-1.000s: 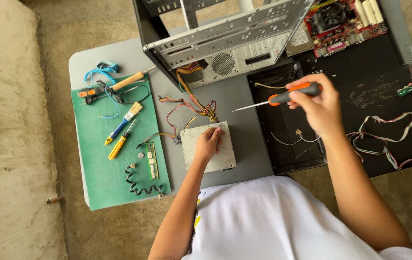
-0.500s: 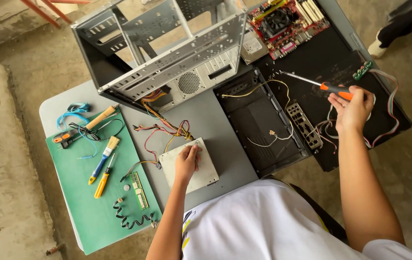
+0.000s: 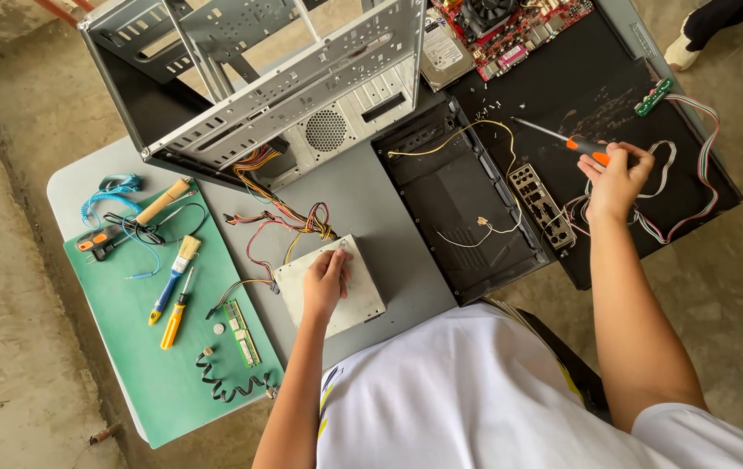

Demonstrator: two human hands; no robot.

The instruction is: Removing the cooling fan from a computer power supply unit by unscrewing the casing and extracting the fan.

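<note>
My left hand (image 3: 327, 280) rests flat on a grey metal power supply box (image 3: 329, 287) on the grey table (image 3: 389, 217), with its bundle of coloured wires (image 3: 280, 221) running up into the open metal computer case (image 3: 276, 82). My right hand (image 3: 614, 178) is out to the right, closed around an orange-and-black screwdriver (image 3: 573, 142) whose shaft points up-left over a black side panel (image 3: 597, 87). A black tray-like panel (image 3: 462, 195) with thin yellow and white wires lies between my hands.
A green mat (image 3: 150, 347) at left holds a brush, small screwdrivers, a memory stick, a coiled black cable and a blue wrist strap. A red motherboard (image 3: 510, 30) and a drive lie at the top. Another person's shoe (image 3: 680, 48) is at top right. Striped ribbon wires lie by my right hand.
My right hand has carried the screwdriver from above the middle of the table out to the right over the black panel. My left hand has stayed on the power supply box.
</note>
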